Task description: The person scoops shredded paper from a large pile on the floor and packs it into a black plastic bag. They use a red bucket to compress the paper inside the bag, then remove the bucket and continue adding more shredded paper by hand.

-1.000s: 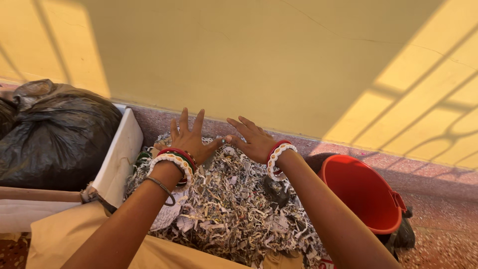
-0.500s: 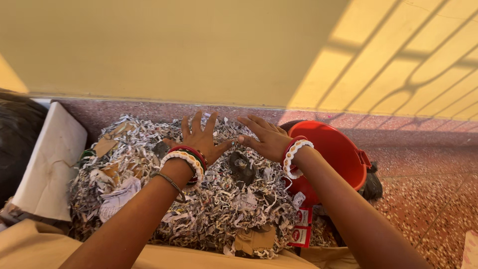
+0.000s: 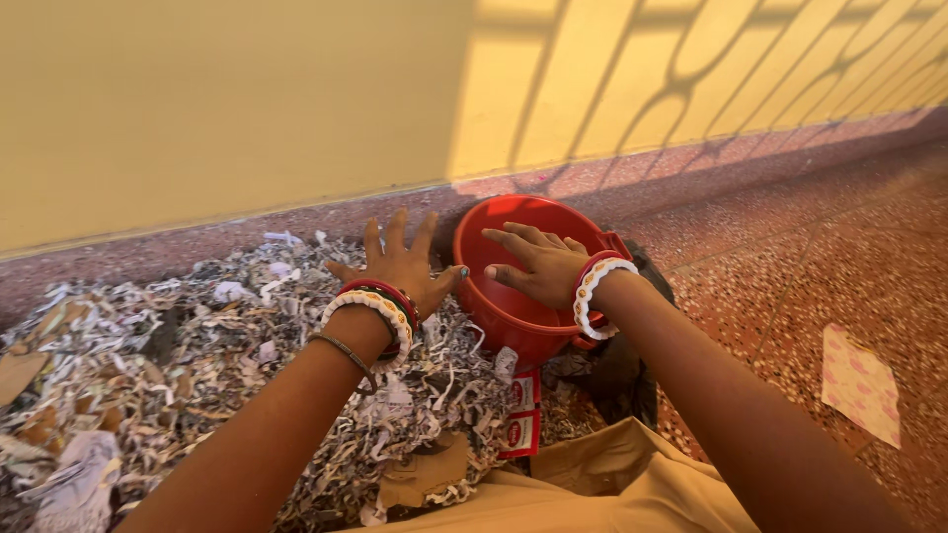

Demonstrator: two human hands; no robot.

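A round, glossy red plastic bucket sits on the speckled floor beside a heap of shredded paper, the right hand spread open over its mouth, the left hand open-fingered on the shreds.

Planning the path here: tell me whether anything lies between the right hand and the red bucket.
Nothing visible does. The right hand hovers with spread fingers over the open mouth of the round red plastic bucket, with only air between them. The left hand rests beside it on the shredded paper heap.
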